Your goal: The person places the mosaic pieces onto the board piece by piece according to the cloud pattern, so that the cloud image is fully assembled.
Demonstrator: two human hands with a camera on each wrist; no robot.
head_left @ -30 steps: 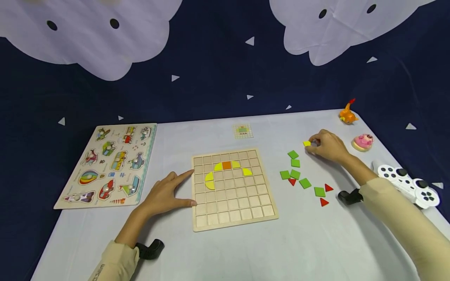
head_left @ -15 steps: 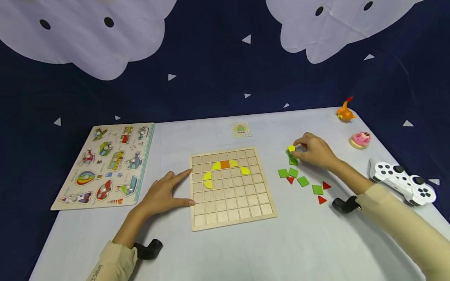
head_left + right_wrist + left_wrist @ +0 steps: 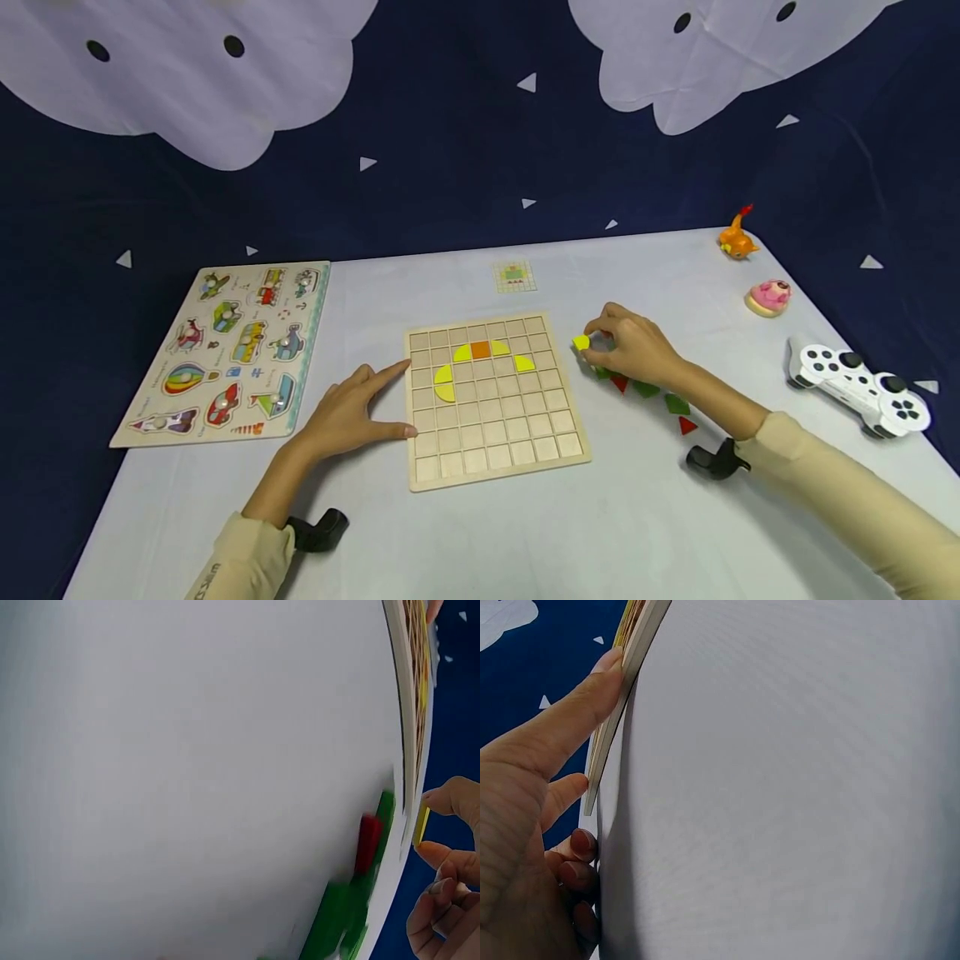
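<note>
A wooden grid board (image 3: 487, 433) lies on the table with an orange square tile (image 3: 480, 350) and several yellow quarter-round tiles (image 3: 445, 392) in its upper cells. At its left edge, the thumb and extended index finger of my left hand (image 3: 348, 421) touch the rim; the left wrist view shows these fingers (image 3: 577, 712) against the board's side. Just right of the board, my right hand (image 3: 633, 346) pinches a yellow tile (image 3: 581, 342) between thumb and index finger, raised above the table. In the right wrist view this tile (image 3: 421, 825) appears edge-on.
Green square tiles (image 3: 677, 405) and red triangle tiles (image 3: 687, 426) lie right of the board, some hidden by my right hand. A small pattern card (image 3: 514, 277) is behind the board. A picture puzzle (image 3: 225, 358) lies left; a game controller (image 3: 858, 387) and two small figures (image 3: 768, 298) lie right.
My right hand has carried the yellow tile leftward and nearer, from beyond the green tiles to beside the board's right edge. My left hand stays at the board's left edge.
</note>
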